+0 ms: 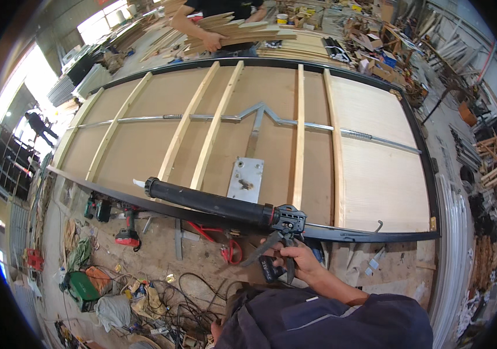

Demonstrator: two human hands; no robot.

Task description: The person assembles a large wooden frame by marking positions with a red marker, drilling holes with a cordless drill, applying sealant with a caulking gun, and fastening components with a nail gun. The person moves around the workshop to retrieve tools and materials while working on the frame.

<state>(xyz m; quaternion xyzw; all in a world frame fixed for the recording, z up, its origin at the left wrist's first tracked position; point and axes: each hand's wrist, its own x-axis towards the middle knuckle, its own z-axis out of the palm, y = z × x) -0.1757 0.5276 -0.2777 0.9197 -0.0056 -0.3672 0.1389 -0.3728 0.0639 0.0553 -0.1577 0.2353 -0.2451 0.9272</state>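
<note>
My right hand [302, 261] is wrapped round the handle of a black caulking gun [213, 202], near the frame's front edge. Its long barrel points left, ending in a white nozzle [138, 183], while the hooked rod sticks out to the right. Beneath the barrel lies a large door-like panel with a black metal frame [370, 236]. Pale wooden slats [220, 122] cross its brown board, and a metal linkage [260, 110] runs along its middle to a metal plate [245, 180]. Only a bit of my left hand [216, 331] shows low beside my body; its fingers are mostly hidden.
Across the panel a person holds a bundle of wooden strips [231, 32]. Below the front edge are a red cordless drill [127, 235], a green machine [84, 289] and tangled black cables [193, 302]. Long metal profiles [449, 250] lie at right; another person [40, 127] stands far left.
</note>
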